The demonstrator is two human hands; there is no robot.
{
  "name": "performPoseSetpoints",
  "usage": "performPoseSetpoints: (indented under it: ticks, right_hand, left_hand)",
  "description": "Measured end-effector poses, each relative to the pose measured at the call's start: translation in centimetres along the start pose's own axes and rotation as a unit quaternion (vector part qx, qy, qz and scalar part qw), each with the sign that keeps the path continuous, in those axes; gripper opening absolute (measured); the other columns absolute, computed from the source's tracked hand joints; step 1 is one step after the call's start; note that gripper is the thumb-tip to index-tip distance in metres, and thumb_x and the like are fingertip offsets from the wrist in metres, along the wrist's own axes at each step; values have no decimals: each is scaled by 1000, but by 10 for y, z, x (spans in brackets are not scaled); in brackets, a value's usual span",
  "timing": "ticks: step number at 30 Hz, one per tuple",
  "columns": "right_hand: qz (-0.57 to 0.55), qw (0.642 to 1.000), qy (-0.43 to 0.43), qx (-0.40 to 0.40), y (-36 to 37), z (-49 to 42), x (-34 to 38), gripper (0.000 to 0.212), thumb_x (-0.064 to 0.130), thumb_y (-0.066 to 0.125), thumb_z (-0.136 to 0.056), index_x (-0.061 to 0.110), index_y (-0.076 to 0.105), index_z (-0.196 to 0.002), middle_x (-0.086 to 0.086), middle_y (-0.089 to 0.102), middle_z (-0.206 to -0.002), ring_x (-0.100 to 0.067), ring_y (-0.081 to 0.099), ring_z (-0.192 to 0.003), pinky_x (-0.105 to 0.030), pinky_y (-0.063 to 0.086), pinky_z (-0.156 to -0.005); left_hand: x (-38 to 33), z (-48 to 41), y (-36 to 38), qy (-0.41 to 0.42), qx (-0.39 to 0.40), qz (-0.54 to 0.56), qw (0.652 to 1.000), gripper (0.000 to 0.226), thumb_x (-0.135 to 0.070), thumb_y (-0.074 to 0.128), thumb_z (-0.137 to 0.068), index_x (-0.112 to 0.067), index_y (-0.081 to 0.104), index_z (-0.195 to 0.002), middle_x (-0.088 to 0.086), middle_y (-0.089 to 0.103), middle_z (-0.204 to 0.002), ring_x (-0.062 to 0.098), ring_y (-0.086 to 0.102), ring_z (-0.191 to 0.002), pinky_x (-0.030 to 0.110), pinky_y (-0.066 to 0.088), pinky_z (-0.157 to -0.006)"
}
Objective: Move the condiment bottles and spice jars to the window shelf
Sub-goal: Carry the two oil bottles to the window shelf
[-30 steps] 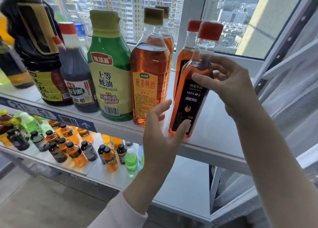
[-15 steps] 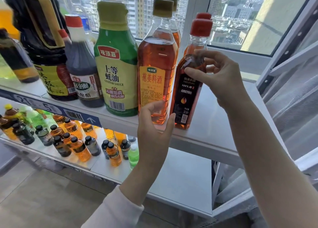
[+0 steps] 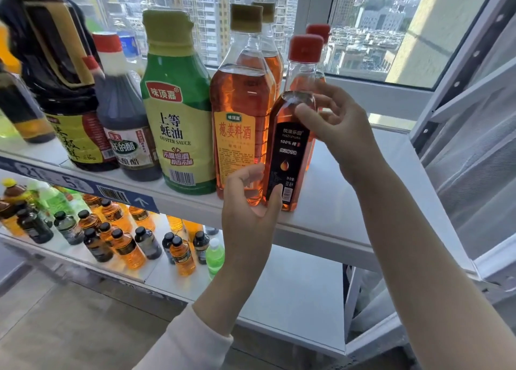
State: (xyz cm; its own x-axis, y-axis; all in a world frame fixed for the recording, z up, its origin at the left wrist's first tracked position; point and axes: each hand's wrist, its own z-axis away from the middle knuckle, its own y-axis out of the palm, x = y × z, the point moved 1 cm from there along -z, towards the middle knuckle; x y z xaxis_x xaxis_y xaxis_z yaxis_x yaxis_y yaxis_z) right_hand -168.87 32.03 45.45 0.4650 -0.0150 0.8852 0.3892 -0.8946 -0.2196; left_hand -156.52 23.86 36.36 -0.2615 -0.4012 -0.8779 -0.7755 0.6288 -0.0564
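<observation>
We are holding the slim clear plastic bottle (image 3: pixel 290 146) of reddish-amber liquid, red-capped and black-labelled, with both hands; it is standing upright near the front edge of the white upper window shelf (image 3: pixel 335 202), its base looking to be resting on the surface; our right hand (image 3: pixel 340 127) is wrapping thumb and curled fingers round its shoulder, just below the neck; our left hand (image 3: pixel 251 210) is pinching its lower part, the thumb pressing on the bottom of the label and the fingers curling in from its left side, in front of the neighbouring bottle.

That neighbour, a tall clear bottle (image 3: pixel 240 113) of amber liquid with a tan cap and a yellow-orange label, is standing just beside it on the left, the two looking to be touching; a second red-capped bottle (image 3: pixel 318 30) and a second tan-capped bottle (image 3: pixel 268 11) are showing directly behind these.

Further left along the shelf, we are seeing a green oyster sauce bottle (image 3: pixel 178 118) with a yellow label, then a dark vinegar bottle (image 3: pixel 125 124) with a red-and-white top, then a large dark jug (image 3: pixel 61 76) with a handle; a blue label strip (image 3: pixel 69 181) is running along the shelf's front edge.

On the lower shelf (image 3: pixel 293 286), many small bottles (image 3: pixel 125 247), orange, dark and green, are standing in a cluster at the left; behind everything, the window (image 3: pixel 377 29) is showing city buildings.
</observation>
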Motion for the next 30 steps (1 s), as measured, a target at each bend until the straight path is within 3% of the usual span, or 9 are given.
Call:
performPoseSetpoints:
  ticks: [3, 5, 8, 12, 14, 19, 23, 30]
  right_hand:
    - [-137, 982, 63, -115, -5, -2, -17, 41, 51, 43, -92, 23, 50, -121, 2, 57, -120, -13, 54, -114, -36, 45, -101]
    - [-163, 967, 125, -151, -3, -4, -34, 53, 49, 25, -98, 16, 40, -137, -1, 46, -139, -17, 41, -130, -43, 32, -111]
    - [-155, 960, 199, -117, 6, -8, -53, 65, 58, 15, -94, 23, 22, -148, 2, 21, -155, -18, 19, -143, -46, 18, -116]
    - [-181, 961, 202, -58, 16, -9, -56, 66, 58, 3, -93, 25, 26, -146, 4, 28, -153, -16, 25, -140, -35, 23, -109]
    - [-188, 962, 191, -50, 18, -11, -59, 67, 57, 0, -93, 26, 29, -145, 2, 32, -151, -17, 29, -138, -32, 25, -104]
    - [-185, 964, 189, -43, 23, -15, -64, 69, 58, -1, -92, 26, 33, -143, -1, 35, -150, -18, 28, -139, -43, 19, -113]
    - [-186, 966, 177, -33, 27, -15, -64, 66, 55, 0, -94, 25, 33, -143, 0, 39, -145, -8, 37, -123, -31, 28, -101]
    - [-189, 965, 177, -40, 29, -10, -67, 67, 58, 2, -92, 27, 28, -146, 4, 34, -151, -16, 29, -139, -41, 21, -114]
  left_hand:
    - [-1, -2, -1, 3, 1, 2, 1000, 30, -31, 61, -82, -26, 48, -108, -6, 58, -112, 7, 54, -106, 19, 47, -87]
    - [-1, -2, -3, 8, -1, 0, 1000, 28, -30, 60, -82, -31, 47, -107, -7, 58, -112, 7, 55, -107, 24, 48, -88]
    - [-1, -4, -3, 11, -6, 3, 1000, 27, -33, 59, -82, -36, 46, -105, -8, 58, -112, 9, 55, -107, 28, 48, -89]
    - [-1, -5, 0, 24, -9, 0, 1000, 28, -43, 55, -80, -37, 46, -106, -9, 58, -112, 9, 56, -108, 30, 48, -90]
    - [0, -6, 0, 24, -11, -1, 1000, 28, -43, 54, -80, -36, 47, -106, -10, 58, -112, 9, 56, -108, 31, 48, -90]
    - [1, -7, 2, 27, -14, 1, 1000, 28, -41, 55, -81, -35, 47, -107, -9, 58, -112, 10, 56, -108, 28, 48, -89]
    - [2, -6, 3, 35, -15, -7, 999, 29, -40, 54, -81, -36, 46, -109, -10, 57, -113, 10, 56, -108, 27, 49, -88]
    - [4, -3, 5, 30, -7, -6, 1000, 28, -38, 55, -82, -35, 47, -109, -12, 57, -113, 7, 55, -108, 21, 48, -89]
